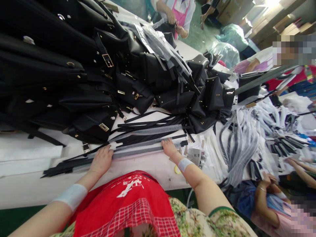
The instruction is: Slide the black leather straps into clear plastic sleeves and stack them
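Observation:
My left hand (102, 159) is closed over a bundle of long black straps (138, 152), partly sleeved in clear plastic, that lies along the near side of the table. Some white material shows by its fingertips. Farther right, my right hand (170, 148) has its fingers curled round the same bundle near its right end. The undersides of both hands' fingers are hidden. Loose black straps (148, 125) lie just behind the bundle. Beyond them are piled black handbags (134, 92) with gold-coloured buckles and clasps.
More plastic-sleeved straps (172, 54) lie across the bags. Bundled wrapped handles (243, 141) cover the table's right side, by white paper pieces (197, 156). Co-workers' hands (266, 180) are at the right; another person in a pink apron (180, 13) handles a black item across the table.

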### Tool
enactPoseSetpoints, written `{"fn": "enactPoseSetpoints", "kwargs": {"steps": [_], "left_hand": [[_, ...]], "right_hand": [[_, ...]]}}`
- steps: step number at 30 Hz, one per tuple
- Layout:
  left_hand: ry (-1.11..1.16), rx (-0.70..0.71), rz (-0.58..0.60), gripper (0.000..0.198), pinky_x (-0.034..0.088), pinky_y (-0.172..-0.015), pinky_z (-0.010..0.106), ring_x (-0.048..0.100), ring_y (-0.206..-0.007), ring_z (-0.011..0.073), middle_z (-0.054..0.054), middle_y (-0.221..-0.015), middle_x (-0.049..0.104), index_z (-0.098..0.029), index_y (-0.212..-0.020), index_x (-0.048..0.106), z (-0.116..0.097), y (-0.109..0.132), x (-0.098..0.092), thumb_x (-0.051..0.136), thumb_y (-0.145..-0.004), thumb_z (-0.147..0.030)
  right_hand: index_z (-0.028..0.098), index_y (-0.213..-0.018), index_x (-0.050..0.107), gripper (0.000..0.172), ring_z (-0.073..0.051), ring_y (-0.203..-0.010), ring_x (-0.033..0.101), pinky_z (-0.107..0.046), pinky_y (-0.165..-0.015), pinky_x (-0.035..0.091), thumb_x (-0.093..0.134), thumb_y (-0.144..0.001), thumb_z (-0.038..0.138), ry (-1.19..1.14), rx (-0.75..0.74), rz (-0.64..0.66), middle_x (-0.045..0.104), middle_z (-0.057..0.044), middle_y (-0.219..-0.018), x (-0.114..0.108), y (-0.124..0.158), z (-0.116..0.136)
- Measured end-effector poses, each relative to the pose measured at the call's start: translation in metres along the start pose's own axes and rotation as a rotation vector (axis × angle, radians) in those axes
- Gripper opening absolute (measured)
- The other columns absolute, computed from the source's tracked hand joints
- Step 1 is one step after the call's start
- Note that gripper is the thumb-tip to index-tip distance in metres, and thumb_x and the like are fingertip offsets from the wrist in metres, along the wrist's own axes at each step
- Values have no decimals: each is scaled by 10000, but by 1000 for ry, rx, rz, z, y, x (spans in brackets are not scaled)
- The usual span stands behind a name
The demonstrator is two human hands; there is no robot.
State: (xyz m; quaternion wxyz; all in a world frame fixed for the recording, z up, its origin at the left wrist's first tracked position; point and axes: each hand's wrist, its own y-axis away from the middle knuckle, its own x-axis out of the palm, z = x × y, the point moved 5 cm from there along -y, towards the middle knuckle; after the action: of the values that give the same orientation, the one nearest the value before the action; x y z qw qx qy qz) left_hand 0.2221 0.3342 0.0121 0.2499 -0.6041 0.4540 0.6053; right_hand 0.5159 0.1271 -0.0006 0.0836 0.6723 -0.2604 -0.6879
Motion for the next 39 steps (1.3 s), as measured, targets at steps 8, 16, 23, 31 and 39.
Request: {"fn": "enactPoseSetpoints", "kwargs": {"steps": [8,16,23,31,39], "left_hand": [[24,11,39,350,474,-860,467,676,-879,340,214,-883,709,-67,-925,696,4,-17,1,367,-820,-9],[45,-43,180,329,487,-803,425,683,-856,320,186,-930,699,-97,-961,686,-3,-11,1,432,-772,-4],[39,-110,144,324,488,-808,427,669,-897,332,189,-979,663,-76,-1041,636,-7,-31,-24,444,-781,-54],[55,-70,67,307,496,-780,434,666,-866,341,204,-940,661,-64,-979,668,-8,-75,-36,456,-758,-44],[95,-49,-5,460,467,-973,496,621,-1098,369,266,-1181,635,-45,-1184,621,-2,-50,-27,477,-747,-35]], "right_hand": [[91,-1097,623,291,-253,-964,589,-396,-1011,347,425,-890,38,33,66,-9,668,-180,-1025,-6,-20,-9],[126,-997,677,257,-243,-930,588,-423,-1107,225,470,-858,66,9,11,0,685,-145,-956,-11,-11,-19],[93,-1130,605,335,-291,-993,549,-413,-983,318,335,-934,68,27,161,-93,628,-198,-1084,-42,-27,-58],[67,-1265,567,424,-281,-919,583,-412,-884,376,309,-930,50,72,216,-127,618,-224,-1131,-51,-66,-66],[129,-956,697,273,-291,-1034,541,-464,-1133,206,441,-878,75,84,79,-177,650,-175,-1025,-80,-54,-52]]}}
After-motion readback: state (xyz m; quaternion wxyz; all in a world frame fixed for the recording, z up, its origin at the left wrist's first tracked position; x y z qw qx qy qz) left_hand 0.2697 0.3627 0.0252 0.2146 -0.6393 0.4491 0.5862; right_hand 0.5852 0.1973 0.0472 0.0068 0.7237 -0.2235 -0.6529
